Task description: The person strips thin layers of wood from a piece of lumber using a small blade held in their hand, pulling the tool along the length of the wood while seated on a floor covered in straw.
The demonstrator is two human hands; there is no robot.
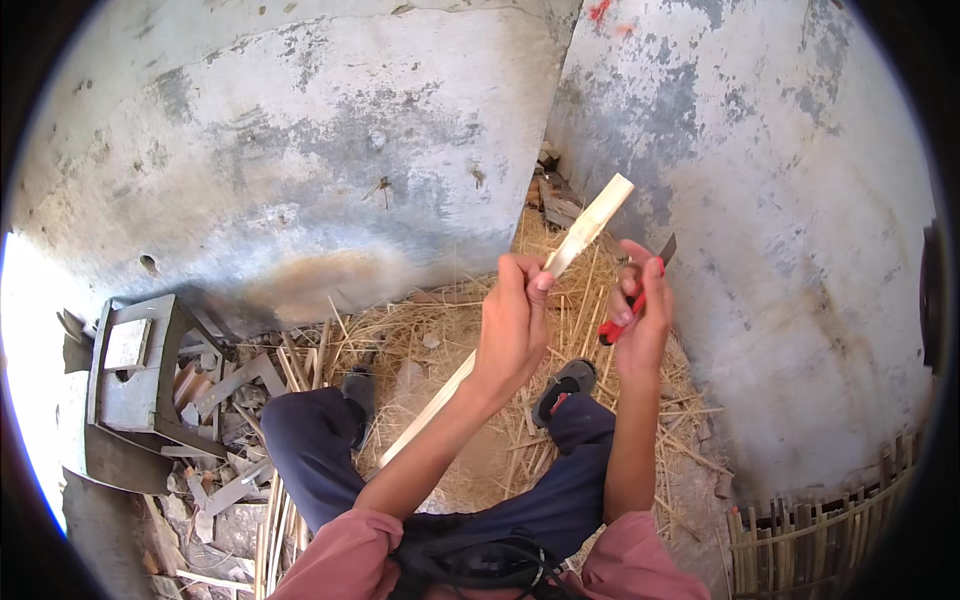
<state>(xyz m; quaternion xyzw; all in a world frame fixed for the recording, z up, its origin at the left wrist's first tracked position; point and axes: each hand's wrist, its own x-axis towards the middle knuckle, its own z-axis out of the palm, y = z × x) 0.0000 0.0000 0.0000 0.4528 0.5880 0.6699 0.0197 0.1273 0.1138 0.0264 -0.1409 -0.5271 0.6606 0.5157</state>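
Note:
My left hand (513,325) is closed round a long, pale wooden strip (596,215), perhaps split bamboo. The strip slants from between my legs up to the right, passing behind my left forearm; its upper end looks shaved and notched just above my fingers. To the right of the strip, my right hand (647,325) grips a knife with a red and black handle (610,331). Its short dark blade (669,248) points upward past my fingertips, apart from the strip.
Straw-like shavings (430,335) cover the floor between my shoes. A worn wooden box-like frame (140,375) stands on the left among wood scraps (235,490). Long strips (275,530) lie beside my left leg. A slatted panel (820,545) is at lower right; peeling walls (400,130) meet ahead.

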